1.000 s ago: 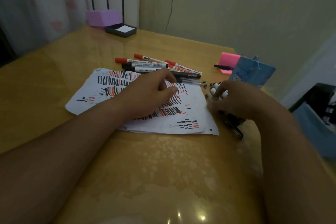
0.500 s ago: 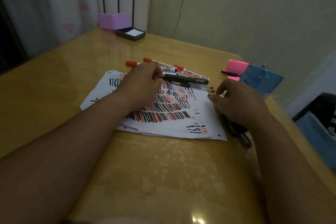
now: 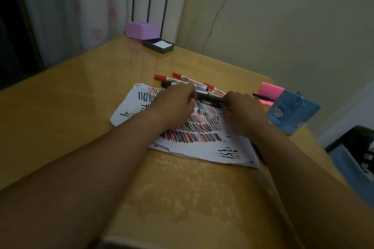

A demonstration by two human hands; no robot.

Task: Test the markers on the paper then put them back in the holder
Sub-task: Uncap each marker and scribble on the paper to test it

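Nearest: bare yellow worktop (image 3: 182, 198), glossy, both forearms crossing it toward the centre. Beyond them, white paper (image 3: 228, 147), several sheets overlapping, already densely covered with short red and black test strokes; free space only near its close right corner. Over the far part of the paper both hands meet on one black marker (image 3: 209, 99), held level just above the sheet: left hand (image 3: 174, 105) fingers curled round its left end, right hand (image 3: 242, 111) fingers curled round its right end. Judged step: uncapping before a test stroke. Behind, the other red and black markers (image 3: 182, 77) lie loose in a heap on the worktop, touching the paper's far edge. Right of the hands stands the blue holder (image 3: 291, 113), near the worktop's right side; contents not visible. Farther: pink sticky pad (image 3: 271, 89) with a black pen (image 3: 263, 96) on it, then a purple box (image 3: 141, 30) and dark tray (image 3: 158, 45) at the far corner. Risks: cap releases suddenly and the nib streaks a hand or the worktop; neither hand pins the paper, so it may slide under a stroke; round markers could roll if nudged; the holder looks light and close to the edge, so an off-centre insertion may tip it.
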